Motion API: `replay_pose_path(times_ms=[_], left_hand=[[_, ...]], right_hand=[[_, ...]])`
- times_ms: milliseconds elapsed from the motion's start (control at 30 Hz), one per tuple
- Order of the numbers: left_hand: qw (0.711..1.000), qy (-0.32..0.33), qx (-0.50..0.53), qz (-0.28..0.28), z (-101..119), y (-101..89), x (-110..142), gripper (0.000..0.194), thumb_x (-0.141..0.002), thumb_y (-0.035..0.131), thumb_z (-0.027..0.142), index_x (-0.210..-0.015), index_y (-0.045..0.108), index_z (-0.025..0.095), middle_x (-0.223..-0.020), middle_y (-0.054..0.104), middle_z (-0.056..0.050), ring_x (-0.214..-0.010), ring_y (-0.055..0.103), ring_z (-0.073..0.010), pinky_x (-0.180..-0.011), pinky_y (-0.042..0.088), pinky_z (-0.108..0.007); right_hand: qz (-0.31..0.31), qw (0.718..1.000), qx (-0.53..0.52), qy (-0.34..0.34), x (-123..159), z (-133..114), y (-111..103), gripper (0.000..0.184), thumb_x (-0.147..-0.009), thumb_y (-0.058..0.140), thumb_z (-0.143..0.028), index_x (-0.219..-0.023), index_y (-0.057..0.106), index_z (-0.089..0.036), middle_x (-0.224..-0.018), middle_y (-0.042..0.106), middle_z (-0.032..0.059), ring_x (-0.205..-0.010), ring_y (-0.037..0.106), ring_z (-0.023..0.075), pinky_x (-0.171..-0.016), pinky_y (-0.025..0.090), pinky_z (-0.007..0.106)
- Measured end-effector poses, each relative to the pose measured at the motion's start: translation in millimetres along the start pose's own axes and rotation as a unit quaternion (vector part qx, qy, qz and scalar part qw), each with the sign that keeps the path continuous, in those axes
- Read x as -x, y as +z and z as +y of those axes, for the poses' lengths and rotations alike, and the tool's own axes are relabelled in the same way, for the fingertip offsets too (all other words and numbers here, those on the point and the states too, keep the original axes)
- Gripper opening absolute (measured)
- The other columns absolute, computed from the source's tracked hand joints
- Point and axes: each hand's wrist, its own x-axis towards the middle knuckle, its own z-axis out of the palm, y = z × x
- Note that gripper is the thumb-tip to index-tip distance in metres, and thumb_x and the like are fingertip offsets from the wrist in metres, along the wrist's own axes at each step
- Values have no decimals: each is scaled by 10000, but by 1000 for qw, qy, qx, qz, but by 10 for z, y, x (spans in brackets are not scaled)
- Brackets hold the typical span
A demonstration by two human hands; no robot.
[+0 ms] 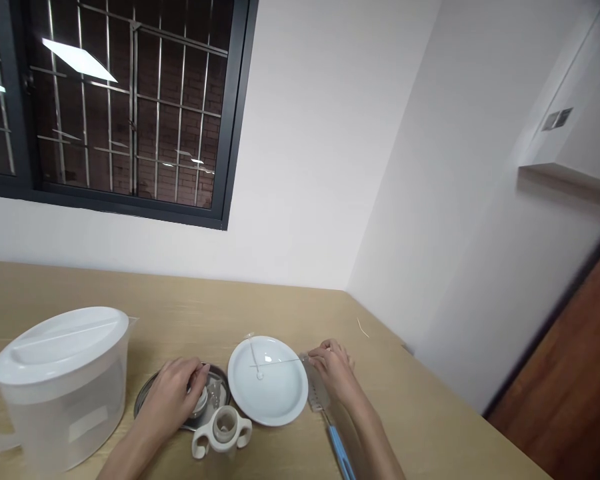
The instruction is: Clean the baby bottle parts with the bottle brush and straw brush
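My left hand (175,395) is closed with curled fingers over a round dark metal tray (222,400). Its thumb and fingers are at a small whitish round cap (201,404), which the hand partly covers. Small clear pieces lie beside the cap in the tray. My right hand (333,367) is closed in a pinch at the right end of a thin clear rod (279,363), which reaches over a white plate (267,407). Another clear stick with a small round end (259,375) lies on the plate. Under my right hand is a clear plastic piece (317,395).
A cream two-handled cup top (225,427) stands in front of the tray. A lidded translucent pitcher (70,400) stands at the left. A blue-handled tool (339,448) lies by my right forearm. A thin pale strip (363,327) lies farther back, near the wall.
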Motion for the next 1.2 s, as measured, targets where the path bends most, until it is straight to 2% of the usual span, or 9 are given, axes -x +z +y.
replay_pose_path(times_ms=[167,267,367,467,567,700,833,1033,1200], left_hand=[[1000,-7,3,-10,5,7,2,355,-970,381,394,-678,467,211,-675,598,-23,-670,555,-198,-709,378,-325],[1000,-10,2,-13,7,3,-2,354,-972,378,392,-683,472,210,-685,603,-26,-681,556,-200,-714,379,-326],[1000,-14,-3,-13,19,-6,-8,357,-971,375,395,-685,482,210,-691,608,-33,-698,561,-209,-722,385,-331],[1000,-17,1,-14,24,-8,-4,355,-970,375,395,-697,507,210,-691,616,-35,-702,571,-214,-735,399,-339],[999,-23,30,-1,0,12,10,297,-971,381,382,-824,577,215,-802,668,-42,-780,608,-218,-778,420,-337],[998,-26,63,18,-74,73,21,251,-965,409,392,-964,610,241,-934,699,-36,-885,630,-219,-827,439,-326],[996,-41,67,35,-135,121,28,256,-961,415,403,-908,602,236,-882,689,-36,-862,629,-219,-808,446,-321],[994,-49,77,59,-44,82,0,324,-959,394,410,-752,551,216,-725,625,-17,-750,587,-199,-744,419,-300],[985,-80,146,32,107,46,-274,442,-938,378,493,-628,493,200,-617,551,7,-641,526,-170,-641,389,-270]], right_hand=[[3,1000,-26,6,0,-5,52,268,-882,464,-262,-826,725,-238,-1045,601,73,-1074,507,255,-825,320,339],[20,997,-69,1,-9,5,56,262,-885,453,-346,-856,689,-235,-1035,621,65,-1052,536,246,-857,343,348],[37,991,-132,-6,-61,19,-6,276,-869,448,-423,-853,649,-234,-980,650,59,-1002,569,249,-858,369,356],[61,978,-197,8,-151,57,-91,291,-849,456,-469,-768,596,-227,-851,664,53,-882,591,251,-774,397,344],[88,970,-226,32,-222,128,-100,326,-855,442,-515,-754,554,-226,-756,649,41,-769,591,241,-717,409,338],[136,954,-261,63,-219,230,46,369,-881,376,-540,-823,539,-214,-798,660,57,-778,614,235,-714,441,333],[189,937,-279,90,-158,318,167,373,-893,355,-540,-821,517,-212,-802,648,64,-789,613,236,-727,442,337],[259,925,-267,82,-65,390,104,353,-914,326,-524,-808,480,-224,-786,609,61,-793,573,251,-755,393,367],[297,915,-265,58,-4,337,86,350,-946,290,-495,-805,467,-228,-765,592,49,-775,558,245,-770,375,373]])
